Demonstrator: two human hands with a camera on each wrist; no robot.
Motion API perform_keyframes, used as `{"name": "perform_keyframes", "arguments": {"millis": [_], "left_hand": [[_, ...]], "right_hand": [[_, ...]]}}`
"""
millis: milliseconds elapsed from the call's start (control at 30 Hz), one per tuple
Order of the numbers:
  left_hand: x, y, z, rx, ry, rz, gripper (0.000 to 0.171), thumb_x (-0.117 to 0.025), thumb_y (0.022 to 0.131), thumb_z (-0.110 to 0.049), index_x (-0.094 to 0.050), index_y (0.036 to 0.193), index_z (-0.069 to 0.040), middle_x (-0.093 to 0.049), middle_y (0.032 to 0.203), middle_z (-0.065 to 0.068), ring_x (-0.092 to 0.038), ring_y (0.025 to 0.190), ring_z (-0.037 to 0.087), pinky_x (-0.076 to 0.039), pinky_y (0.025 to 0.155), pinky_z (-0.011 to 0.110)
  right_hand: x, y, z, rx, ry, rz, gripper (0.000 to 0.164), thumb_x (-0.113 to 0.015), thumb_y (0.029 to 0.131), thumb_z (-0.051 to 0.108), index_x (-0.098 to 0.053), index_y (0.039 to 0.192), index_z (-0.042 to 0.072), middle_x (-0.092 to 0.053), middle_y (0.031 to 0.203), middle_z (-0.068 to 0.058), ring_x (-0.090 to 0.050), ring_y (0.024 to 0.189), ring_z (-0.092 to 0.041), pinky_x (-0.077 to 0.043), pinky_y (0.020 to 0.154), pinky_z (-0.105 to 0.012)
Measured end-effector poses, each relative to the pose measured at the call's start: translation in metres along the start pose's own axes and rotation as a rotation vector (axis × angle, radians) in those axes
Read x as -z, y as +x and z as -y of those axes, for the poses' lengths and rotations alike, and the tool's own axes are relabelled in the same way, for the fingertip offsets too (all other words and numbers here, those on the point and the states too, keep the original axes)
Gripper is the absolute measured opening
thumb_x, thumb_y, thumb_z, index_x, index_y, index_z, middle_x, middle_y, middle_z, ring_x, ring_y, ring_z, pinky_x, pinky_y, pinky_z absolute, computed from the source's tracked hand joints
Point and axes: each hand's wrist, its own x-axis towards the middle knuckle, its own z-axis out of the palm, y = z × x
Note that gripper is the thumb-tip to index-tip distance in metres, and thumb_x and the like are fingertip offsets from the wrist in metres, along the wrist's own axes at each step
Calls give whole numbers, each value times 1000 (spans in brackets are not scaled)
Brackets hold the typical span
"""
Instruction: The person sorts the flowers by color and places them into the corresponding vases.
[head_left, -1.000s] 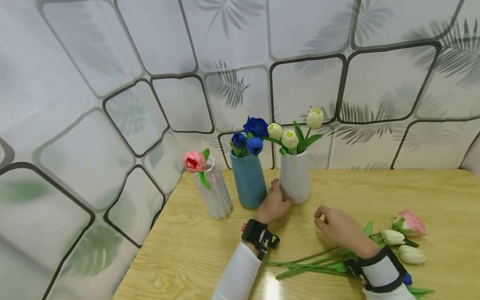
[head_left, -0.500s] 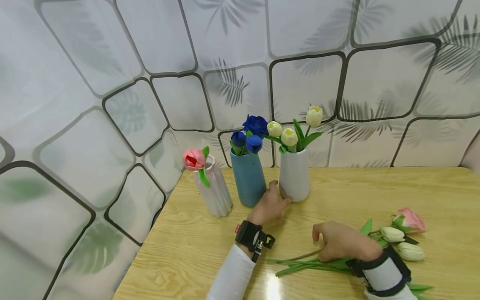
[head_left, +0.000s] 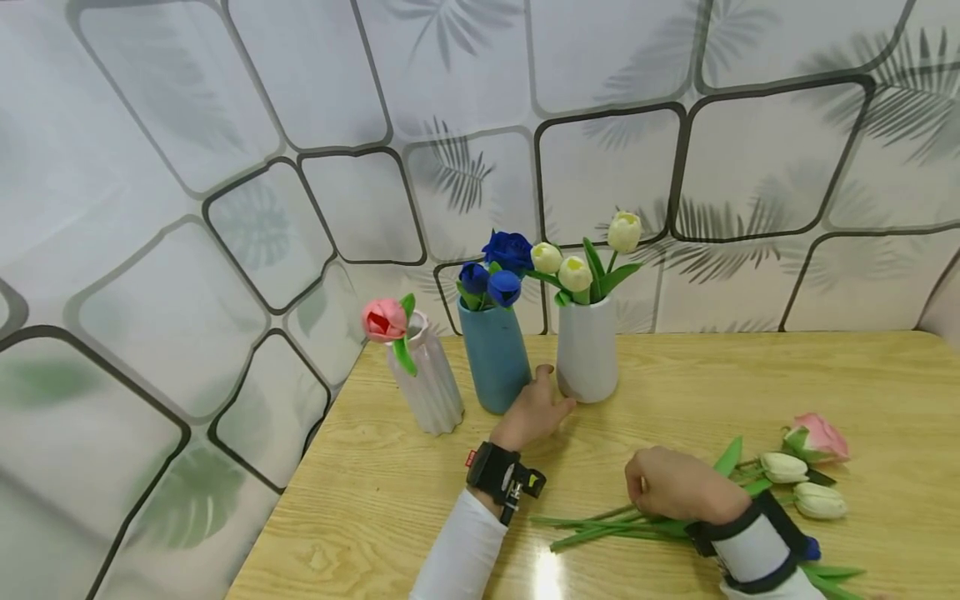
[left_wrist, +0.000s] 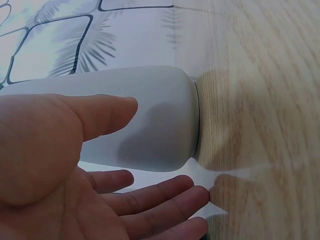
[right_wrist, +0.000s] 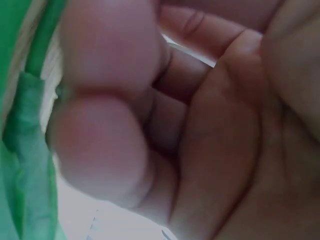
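My left hand lies low between the blue vase and the white vase, fingers extended. In the left wrist view its thumb overlaps the white vase's side near the base. Blue flowers fill the blue vase; cream tulips stand in the white one. Over a pile of loose flowers, my right hand has curled fingers and pinches a stem. The right wrist view shows thumb and finger tips together beside green stems and leaves.
A ribbed pale vase with one pink tulip stands at the left. Flower heads lie right of my right hand: a pink rose and white tulip buds. A patterned curtain hangs behind the wooden table.
My right hand has come down onto the stems and its fingers have curled in. My left hand has drawn slightly down and left from the white vase.
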Motion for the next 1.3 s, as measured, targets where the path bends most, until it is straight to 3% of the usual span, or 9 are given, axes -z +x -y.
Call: {"name": "perform_keyframes", "arguments": {"millis": [167,300,533,700,800,900,1000,1100,1300], "left_hand": [[1,-1,-1,10,16,3,69,-56,103,-23,-17,155,-2,-36,56,-1,-31,44,13,-28,44,30],[3,-1,0,0,29,-7,68,-56,102,-24,-20,154,1,-38,58,-1,-33,45,13,-29,44,28],[6,-1,3,2,34,-24,64,-56,102,-26,-26,152,1,-46,65,1,-41,51,14,-34,47,29],[6,0,3,19,69,-32,63,-58,101,-27,-31,150,2,-57,73,5,-52,57,16,-41,51,31],[6,1,2,29,91,-42,61,-59,101,-27,-33,148,1,-60,79,6,-56,62,16,-43,55,31],[6,1,2,23,106,-41,60,-59,101,-28,-34,148,1,-61,81,6,-57,64,16,-44,57,31],[6,1,1,13,114,-38,59,-58,101,-28,-35,147,1,-60,80,6,-56,63,16,-44,56,31],[6,1,1,8,117,-36,59,-58,101,-27,-35,147,2,-60,79,6,-56,62,16,-43,55,30],[6,2,3,3,101,-14,59,-56,102,-27,-34,148,2,-59,77,6,-52,60,16,-41,52,30]], "right_hand": [[-2,1,3,-16,8,-63,17,-62,94,3,-61,82,15,-52,65,6,-44,54,-8,-37,50,-24],[1,1,6,-34,177,-80,9,-54,100,4,-60,95,8,-55,61,1,-41,45,-9,-35,43,-22],[6,3,12,-138,460,-202,18,-53,102,11,-61,109,-4,-67,85,-11,-67,64,-23,-54,53,-35],[-8,14,24,-258,913,-484,40,-54,104,20,-53,132,-7,-71,111,-15,-74,83,-20,-60,69,-35],[-20,23,37,-296,1214,-689,38,-56,103,20,-51,133,-2,-72,106,-3,-73,81,-12,-59,71,-31],[-28,26,47,-289,1437,-791,23,-54,103,16,-44,122,6,-70,94,6,-69,74,-7,-58,71,-25],[-30,26,51,-279,1611,-802,12,-49,105,17,-38,110,14,-69,89,7,-67,72,-4,-57,73,-21],[-28,23,51,-285,1706,-765,12,-43,107,23,-37,115,15,-68,89,8,-67,73,-3,-56,75,-19],[-26,19,50,-277,1666,-719,58,-34,109,31,-8,157,14,-66,93,10,-64,71,0,-55,73,-18]]}}
